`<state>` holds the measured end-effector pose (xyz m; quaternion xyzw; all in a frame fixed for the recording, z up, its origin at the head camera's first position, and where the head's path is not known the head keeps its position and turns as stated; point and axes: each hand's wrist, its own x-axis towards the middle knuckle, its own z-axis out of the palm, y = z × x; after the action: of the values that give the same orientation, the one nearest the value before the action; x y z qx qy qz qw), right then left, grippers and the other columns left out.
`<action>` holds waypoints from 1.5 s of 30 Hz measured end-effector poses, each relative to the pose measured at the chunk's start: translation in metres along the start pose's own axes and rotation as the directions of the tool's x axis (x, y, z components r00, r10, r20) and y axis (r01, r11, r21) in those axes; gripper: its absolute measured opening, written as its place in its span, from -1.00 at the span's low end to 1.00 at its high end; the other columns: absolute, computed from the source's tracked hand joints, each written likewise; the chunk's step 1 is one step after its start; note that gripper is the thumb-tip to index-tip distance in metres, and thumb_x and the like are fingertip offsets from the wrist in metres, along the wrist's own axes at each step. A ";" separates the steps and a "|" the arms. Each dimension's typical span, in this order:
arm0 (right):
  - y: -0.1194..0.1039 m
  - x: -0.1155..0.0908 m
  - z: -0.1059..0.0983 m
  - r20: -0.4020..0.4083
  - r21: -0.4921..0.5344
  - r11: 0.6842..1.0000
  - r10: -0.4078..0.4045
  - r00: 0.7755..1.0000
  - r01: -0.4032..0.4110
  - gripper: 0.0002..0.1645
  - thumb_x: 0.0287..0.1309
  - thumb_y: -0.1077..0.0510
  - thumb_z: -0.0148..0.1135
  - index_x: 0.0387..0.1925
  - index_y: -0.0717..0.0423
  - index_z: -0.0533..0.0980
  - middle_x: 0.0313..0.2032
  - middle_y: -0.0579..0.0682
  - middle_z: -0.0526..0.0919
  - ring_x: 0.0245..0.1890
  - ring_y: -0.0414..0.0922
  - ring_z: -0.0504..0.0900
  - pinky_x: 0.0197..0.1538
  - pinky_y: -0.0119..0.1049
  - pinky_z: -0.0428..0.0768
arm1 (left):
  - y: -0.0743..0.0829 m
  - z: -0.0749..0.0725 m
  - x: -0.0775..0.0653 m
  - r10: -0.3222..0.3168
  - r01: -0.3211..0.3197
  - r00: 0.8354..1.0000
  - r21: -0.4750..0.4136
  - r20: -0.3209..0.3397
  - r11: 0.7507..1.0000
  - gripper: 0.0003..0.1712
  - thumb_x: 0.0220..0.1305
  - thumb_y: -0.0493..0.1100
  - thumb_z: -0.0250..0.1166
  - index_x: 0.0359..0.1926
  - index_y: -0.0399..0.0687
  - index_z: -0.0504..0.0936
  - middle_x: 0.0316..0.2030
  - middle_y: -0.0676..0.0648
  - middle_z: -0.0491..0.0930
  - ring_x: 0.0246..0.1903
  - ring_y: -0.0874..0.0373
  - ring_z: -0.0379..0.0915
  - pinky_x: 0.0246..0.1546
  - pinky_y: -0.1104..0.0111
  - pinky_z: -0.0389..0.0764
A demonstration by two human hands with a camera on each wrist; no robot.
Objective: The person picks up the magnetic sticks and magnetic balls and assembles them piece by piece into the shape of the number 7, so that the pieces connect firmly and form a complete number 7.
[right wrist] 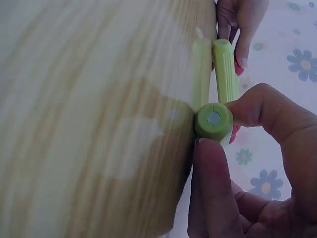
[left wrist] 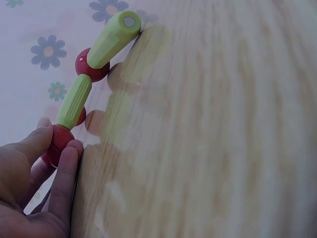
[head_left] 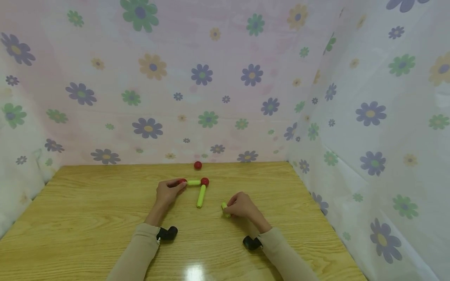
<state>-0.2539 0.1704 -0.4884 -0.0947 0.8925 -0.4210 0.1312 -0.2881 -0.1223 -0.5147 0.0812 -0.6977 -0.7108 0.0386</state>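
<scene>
My left hand (head_left: 169,192) pinches a red ball (left wrist: 60,141) between thumb and fingers at the left end of a joined piece. From that ball a short yellow-green rod (head_left: 194,182) runs right to a second red ball (head_left: 204,181). A longer yellow-green rod (head_left: 201,196) slants from this second ball toward the front. Off to the right, my right hand (head_left: 242,205) pinches a separate yellow-green rod (right wrist: 214,122), whose end shows a round metal disc. The fingers partly cover this rod in the head view.
Behind the joined piece, a loose red ball (head_left: 198,165) lies near the back edge of the wooden table (head_left: 88,203). Flower-printed cloth (head_left: 225,86) hangs behind and at both sides. Black devices (head_left: 168,233) are strapped to both wrists.
</scene>
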 end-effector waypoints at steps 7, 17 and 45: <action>-0.008 0.001 0.010 -0.008 -0.079 0.997 0.002 1.000 -0.003 -0.78 -0.08 0.12 0.51 -0.61 0.09 0.60 -0.74 -0.09 0.60 -0.72 -0.22 0.55 -0.60 -0.41 0.48 | 0.000 0.000 0.001 0.001 -0.001 1.000 -0.019 0.002 1.000 -0.54 0.29 -0.31 0.43 0.17 -0.45 0.62 -0.01 -0.40 0.64 -0.31 0.18 0.74 -0.26 0.50 0.74; -0.011 -0.001 0.016 0.021 -0.003 0.999 0.033 0.999 -0.033 -0.80 -0.02 0.15 0.48 -0.53 0.14 0.59 -0.68 -0.04 0.64 -0.69 -0.21 0.59 -0.55 -0.35 0.63 | 0.001 0.000 -0.001 0.003 -0.003 1.000 0.003 0.003 1.000 -0.54 0.29 -0.31 0.43 0.17 -0.42 0.62 -0.03 -0.39 0.65 -0.33 0.20 0.73 -0.27 0.49 0.74; -0.018 -0.007 0.037 0.303 0.420 0.890 0.047 0.952 -0.178 -0.67 0.25 0.24 0.32 -0.02 0.41 0.62 -0.34 0.10 0.75 -0.45 -0.19 0.76 -0.26 -0.36 0.77 | 0.000 -0.001 0.000 -0.018 0.018 1.000 0.017 -0.006 1.000 -0.55 0.28 -0.29 0.44 0.16 -0.38 0.65 -0.02 -0.36 0.65 -0.28 0.16 0.73 -0.26 0.48 0.74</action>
<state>-0.2346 0.1345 -0.4961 -0.0694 0.7492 -0.5862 0.3005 -0.2879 -0.1229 -0.5145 0.0900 -0.7028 -0.7049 0.0337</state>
